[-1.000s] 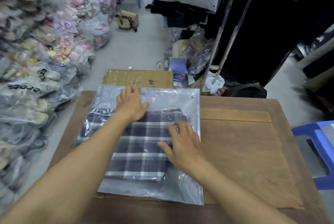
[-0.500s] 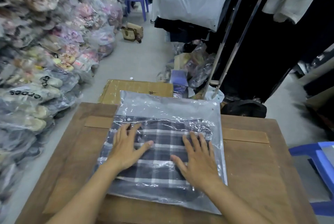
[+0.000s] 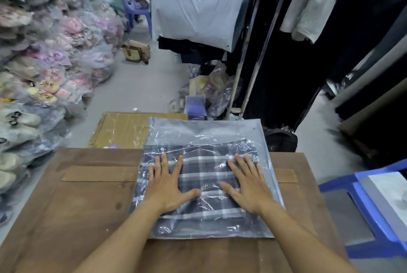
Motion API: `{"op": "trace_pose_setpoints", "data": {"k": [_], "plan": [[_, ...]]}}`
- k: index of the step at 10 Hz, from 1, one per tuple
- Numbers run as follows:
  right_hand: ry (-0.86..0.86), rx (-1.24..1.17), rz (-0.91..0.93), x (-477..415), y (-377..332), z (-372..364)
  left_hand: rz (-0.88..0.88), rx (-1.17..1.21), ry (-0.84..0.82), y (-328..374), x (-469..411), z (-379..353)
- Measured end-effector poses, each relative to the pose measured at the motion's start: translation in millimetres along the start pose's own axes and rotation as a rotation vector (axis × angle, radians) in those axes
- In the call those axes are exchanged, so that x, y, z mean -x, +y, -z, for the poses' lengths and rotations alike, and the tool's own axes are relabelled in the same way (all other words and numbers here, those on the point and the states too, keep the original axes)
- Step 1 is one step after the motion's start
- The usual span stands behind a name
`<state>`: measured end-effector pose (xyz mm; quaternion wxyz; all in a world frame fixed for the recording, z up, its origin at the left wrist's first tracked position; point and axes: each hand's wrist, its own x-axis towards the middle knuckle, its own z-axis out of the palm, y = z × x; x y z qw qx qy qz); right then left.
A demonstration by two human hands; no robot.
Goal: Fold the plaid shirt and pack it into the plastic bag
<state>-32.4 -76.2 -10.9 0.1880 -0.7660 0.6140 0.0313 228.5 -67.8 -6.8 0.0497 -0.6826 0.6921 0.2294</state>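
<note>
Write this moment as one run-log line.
stage: shirt bagged | plaid shirt inside plastic bag | left hand, right hand flat on it | on wooden table

Both my forearms reach forward from the near edge of the counter, bare and roughly parallel. My left hand [image 3: 168, 184] lies flat, palm down, fingers [image 3: 164, 162] spread, thumb angled inward. My right hand [image 3: 248, 184] mirrors it, flat and splayed.

Blurred bagged goods [image 3: 44, 57] at left
</note>
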Motion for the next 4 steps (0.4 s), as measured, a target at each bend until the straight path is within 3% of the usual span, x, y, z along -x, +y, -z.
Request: {"op": "trace_pose_setpoints", "data": {"k": [2,3,4], "plan": [[-0.001,-0.038,-0.015,11.3,-6.4,-2.1,-0.002,0.033,-0.020,-4.3,9.3,5.6],[0.078,-0.145,-0.019,10.7,-10.6,18.0,0.002,0.110,0.003,-5.0,13.7,26.9],[0.258,-0.483,-0.030,10.8,-24.7,70.9,-0.023,0.392,0.129,-0.9,17.3,69.8]]}}
